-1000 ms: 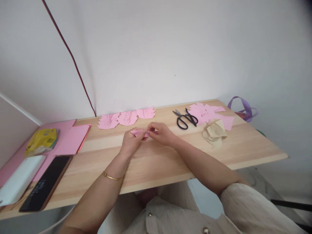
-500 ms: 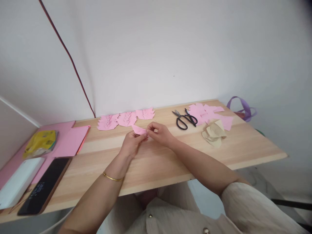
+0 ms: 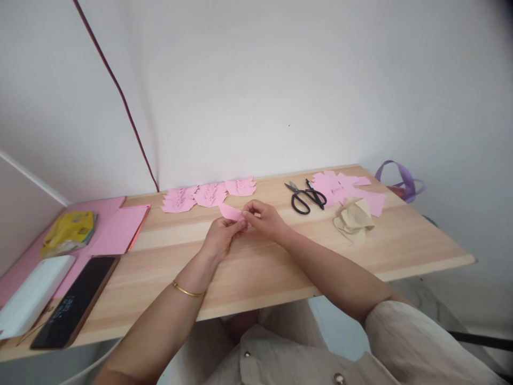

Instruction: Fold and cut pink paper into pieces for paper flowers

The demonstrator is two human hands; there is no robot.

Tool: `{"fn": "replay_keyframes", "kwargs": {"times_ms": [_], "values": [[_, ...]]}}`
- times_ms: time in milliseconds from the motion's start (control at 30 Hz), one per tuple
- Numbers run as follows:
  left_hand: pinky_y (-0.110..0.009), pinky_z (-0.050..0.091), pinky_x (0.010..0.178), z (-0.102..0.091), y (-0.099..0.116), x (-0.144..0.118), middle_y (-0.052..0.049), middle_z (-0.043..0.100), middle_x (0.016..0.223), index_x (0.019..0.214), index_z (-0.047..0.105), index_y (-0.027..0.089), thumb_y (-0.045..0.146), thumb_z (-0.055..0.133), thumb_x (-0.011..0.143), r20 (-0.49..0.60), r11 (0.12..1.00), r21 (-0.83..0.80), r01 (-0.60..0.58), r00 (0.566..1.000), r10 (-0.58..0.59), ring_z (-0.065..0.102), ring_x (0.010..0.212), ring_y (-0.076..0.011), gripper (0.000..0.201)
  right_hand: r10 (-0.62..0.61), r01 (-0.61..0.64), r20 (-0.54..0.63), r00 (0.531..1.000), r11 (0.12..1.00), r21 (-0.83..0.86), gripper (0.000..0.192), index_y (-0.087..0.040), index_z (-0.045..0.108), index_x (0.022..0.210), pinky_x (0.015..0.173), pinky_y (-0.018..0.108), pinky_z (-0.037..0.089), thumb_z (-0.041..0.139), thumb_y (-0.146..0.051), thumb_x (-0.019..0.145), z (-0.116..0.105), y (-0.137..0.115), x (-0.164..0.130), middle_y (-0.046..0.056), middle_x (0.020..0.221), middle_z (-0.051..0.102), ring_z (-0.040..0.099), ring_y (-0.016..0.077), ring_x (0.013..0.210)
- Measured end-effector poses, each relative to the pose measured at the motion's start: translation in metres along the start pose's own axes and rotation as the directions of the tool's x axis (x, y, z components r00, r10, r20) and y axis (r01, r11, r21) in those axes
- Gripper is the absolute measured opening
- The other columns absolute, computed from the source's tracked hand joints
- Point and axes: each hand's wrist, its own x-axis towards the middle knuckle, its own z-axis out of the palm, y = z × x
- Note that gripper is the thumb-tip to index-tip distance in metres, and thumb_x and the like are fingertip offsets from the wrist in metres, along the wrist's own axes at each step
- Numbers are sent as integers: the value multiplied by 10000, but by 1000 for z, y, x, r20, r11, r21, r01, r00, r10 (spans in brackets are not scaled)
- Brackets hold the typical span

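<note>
A small folded piece of pink paper [image 3: 230, 212] is held between both hands above the middle of the table. My left hand [image 3: 223, 235] pinches its lower edge with thumb and fingers. At its right end, the fingertips of my right hand [image 3: 264, 218] close on the same paper, partly covering it. Just behind the hands lie several folded pink paper pieces with jagged edges [image 3: 210, 195], set in a row near the wall.
Right of the hands lie black-handled scissors [image 3: 300, 203], a black pen [image 3: 315, 193], pink paper scraps [image 3: 340, 184] and crumpled beige paper [image 3: 353, 220]. On the left are pink sheets [image 3: 118, 230], a yellow packet [image 3: 70, 230], a white box [image 3: 36, 294] and a phone [image 3: 74, 305].
Both hands stay on the pink paper. My right fingertips have shifted slightly along its right end, and the paper's visible shape looks a little more curved. The whole view has moved slightly.
</note>
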Motion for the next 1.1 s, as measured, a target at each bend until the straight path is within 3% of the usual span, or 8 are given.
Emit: {"fn": "replay_keyframes", "kwargs": {"times_ms": [200,400,533,667,767,900,1100], "values": [[-226,414,596,-2,-3,1,-27,659,665,723,682,114,287,778,572,9,986,133,-100,995,100,562,608,-113,249,-29,29,3,1000,1000,-12,131,-176,516,711,630,242,414,512,-281,790,3,0,-1,-14,651,557,511,108,619],[-248,438,597,2,-5,0,-45,672,669,683,687,119,317,775,554,10,977,195,-88,996,87,580,620,-146,252,-33,33,-11,999,999,-20,123,-182,513,745,629,244,419,497,-289,805,5,3,-2,-13,666,564,525,114,627],[-275,456,609,2,-8,-1,-41,654,608,680,699,124,325,764,560,6,959,256,-117,993,120,606,654,-190,243,-124,122,2,992,975,-183,109,-182,522,776,648,256,389,470,-264,825,7,5,-3,6,706,587,520,125,650],[-276,457,607,-1,-8,-1,-38,652,602,658,694,129,304,764,563,15,957,277,-87,996,86,604,640,-184,212,-230,236,65,971,886,-400,85,-183,513,799,754,312,335,441,-201,839,4,5,-2,12,710,601,511,133,646],[-263,452,614,-1,-4,0,-42,664,654,692,690,123,270,777,552,35,979,198,-39,999,32,589,627,-151,221,-255,268,88,963,869,-416,86,-183,494,807,729,306,327,422,-200,850,-1,5,-1,2,668,578,490,128,597],[-247,441,596,-1,0,1,-18,643,667,738,664,127,273,781,558,-32,997,-15,-79,996,78,556,588,-107,259,-235,251,89,968,917,-310,86,-189,480,808,592,249,322,429,-239,855,-5,7,1,-8,642,540,473,122,566],[-261,442,593,0,3,2,-31,639,635,721,648,117,333,752,612,-48,991,-67,-114,993,111,566,570,-113,263,-195,205,67,979,957,-204,110,-191,462,798,571,239,329,429,-279,855,-5,8,2,-22,645,490,440,115,570]]}}
